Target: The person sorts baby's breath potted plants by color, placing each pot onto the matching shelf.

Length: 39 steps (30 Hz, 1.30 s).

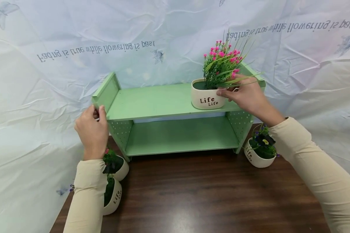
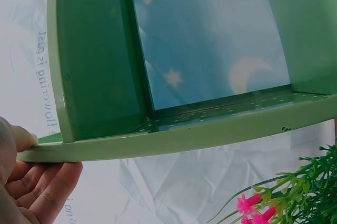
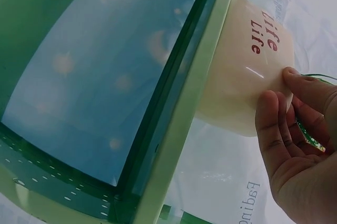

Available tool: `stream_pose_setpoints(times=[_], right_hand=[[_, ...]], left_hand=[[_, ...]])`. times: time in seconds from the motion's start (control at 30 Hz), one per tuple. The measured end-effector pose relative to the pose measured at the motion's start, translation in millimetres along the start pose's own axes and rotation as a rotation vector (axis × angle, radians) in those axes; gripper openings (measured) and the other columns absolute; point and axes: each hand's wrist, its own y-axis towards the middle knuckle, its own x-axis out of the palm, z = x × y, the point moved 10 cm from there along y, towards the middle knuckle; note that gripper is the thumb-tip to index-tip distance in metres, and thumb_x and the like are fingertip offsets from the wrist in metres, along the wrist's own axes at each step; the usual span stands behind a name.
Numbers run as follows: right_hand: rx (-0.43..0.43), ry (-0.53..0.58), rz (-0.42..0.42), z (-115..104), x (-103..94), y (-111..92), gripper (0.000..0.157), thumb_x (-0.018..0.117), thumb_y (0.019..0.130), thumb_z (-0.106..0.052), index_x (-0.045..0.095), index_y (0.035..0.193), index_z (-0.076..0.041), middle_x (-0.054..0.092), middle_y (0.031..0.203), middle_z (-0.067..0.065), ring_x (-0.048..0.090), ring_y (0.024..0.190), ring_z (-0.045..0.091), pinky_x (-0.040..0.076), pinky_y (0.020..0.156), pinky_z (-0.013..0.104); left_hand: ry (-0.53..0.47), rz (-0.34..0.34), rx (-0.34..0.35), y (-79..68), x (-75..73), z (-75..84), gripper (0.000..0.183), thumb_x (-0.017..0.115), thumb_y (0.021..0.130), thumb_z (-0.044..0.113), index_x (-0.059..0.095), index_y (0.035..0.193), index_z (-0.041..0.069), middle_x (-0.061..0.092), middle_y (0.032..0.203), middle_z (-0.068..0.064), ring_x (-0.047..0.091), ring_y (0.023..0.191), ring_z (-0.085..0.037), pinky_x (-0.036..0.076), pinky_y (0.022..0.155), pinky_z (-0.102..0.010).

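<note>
A green two-tier shelf [image 1: 151,100] stands against the cloth. On the right part of its upper board is a white oval flower pot [image 1: 207,99] marked "Life", with pink flowers [image 1: 221,55] and green blades. My right hand [image 1: 246,94] pinches the pot's right rim, thumb at the front; in the right wrist view the pot [image 3: 247,77] sits against the board's edge. At the shelf's upper left end, my left hand [image 1: 93,129] grips the side panel. The left wrist view has the thumb and fingers [image 2: 55,190] on either side of that green edge.
Two more potted plants, a nearer pot [image 1: 113,197] and a farther pot [image 1: 122,170], stand on the brown table [image 1: 178,191] by the left forearm. Another pot [image 1: 259,158] with dark purple flowers stands right of the shelf. Printed white cloth [image 1: 163,26] hangs behind.
</note>
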Motion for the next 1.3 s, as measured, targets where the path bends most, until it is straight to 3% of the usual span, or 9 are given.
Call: stream_pose_setpoints(times=[0.3, 0.5, 0.7, 0.73, 1.07, 1.17, 1.3], right_hand=[[-0.005, 0.018, 0.002, 0, 0.1, -1, 0.036, 0.081, 0.096, -0.027, 0.076, 0.121, -0.002, 0.065, 0.131, 0.019, 0.077, 0.088, 0.033, 0.049, 0.060, 0.015], [-0.006, 0.014, -0.003, -1, 0.0, -3, 0.035, 0.081, 0.096, -0.028, 0.077, 0.120, -0.003, 0.067, 0.131, 0.018, 0.071, 0.069, 0.009, 0.052, 0.066, 0.021], [-0.045, 0.025, 0.013, -7, 0.9, -3, 0.031, 0.080, 0.097, -0.024, 0.079, 0.120, -0.004, 0.070, 0.126, 0.018, 0.075, 0.084, 0.031, 0.053, 0.066, 0.019], [-0.053, 0.022, 0.018, -8, 0.7, -3, 0.030, 0.080, 0.097, -0.024, 0.079, 0.119, -0.004, 0.071, 0.123, 0.018, 0.075, 0.088, 0.036, 0.049, 0.061, 0.015], [-0.055, -0.007, 0.025, -5, -1.5, -5, 0.030, 0.079, 0.098, -0.023, 0.078, 0.120, -0.003, 0.070, 0.119, 0.018, 0.074, 0.087, 0.037, 0.047, 0.063, 0.015], [-0.075, -0.013, 0.043, -7, -3.7, -6, 0.028, 0.079, 0.098, -0.021, 0.078, 0.116, 0.000, 0.068, 0.120, 0.017, 0.073, 0.091, 0.031, 0.046, 0.066, 0.016], [-0.070, 0.037, 0.074, -4, -10.4, -11, 0.033, 0.079, 0.097, -0.018, 0.074, 0.121, 0.005, 0.064, 0.125, 0.018, 0.068, 0.076, 0.000, 0.046, 0.061, 0.016]], left_hand=[[0.011, 0.009, -0.002, -1.0, -1.3, 3.1, 0.036, 0.063, 0.107, 0.024, 0.073, 0.089, -0.005, 0.077, 0.092, -0.024, 0.074, 0.086, -0.044, 0.050, 0.083, -0.064], [0.000, 0.007, -0.003, -1.3, -0.3, 3.7, 0.035, 0.064, 0.107, 0.023, 0.074, 0.091, -0.006, 0.077, 0.092, -0.025, 0.074, 0.087, -0.044, 0.050, 0.085, -0.064], [-0.003, 0.005, -0.017, -2.1, -1.5, 3.0, 0.035, 0.063, 0.107, 0.023, 0.074, 0.093, -0.007, 0.077, 0.093, -0.025, 0.074, 0.087, -0.044, 0.049, 0.087, -0.064], [-0.002, 0.005, -0.018, -2.1, -1.6, 2.9, 0.034, 0.063, 0.107, 0.023, 0.074, 0.093, -0.007, 0.077, 0.093, -0.025, 0.074, 0.087, -0.044, 0.049, 0.087, -0.064], [-0.001, -0.008, -0.024, -2.7, 2.9, 1.4, 0.034, 0.063, 0.107, 0.024, 0.076, 0.097, -0.006, 0.077, 0.094, -0.024, 0.074, 0.089, -0.044, 0.049, 0.089, -0.064], [0.002, -0.006, -0.034, -2.6, 2.3, 0.5, 0.034, 0.063, 0.108, 0.024, 0.076, 0.098, -0.006, 0.077, 0.094, -0.024, 0.075, 0.089, -0.043, 0.050, 0.091, -0.064], [-0.003, -0.005, -0.032, -1.6, 1.3, 1.7, 0.035, 0.063, 0.108, 0.024, 0.076, 0.098, -0.006, 0.078, 0.095, -0.024, 0.075, 0.089, -0.042, 0.050, 0.092, -0.064]])
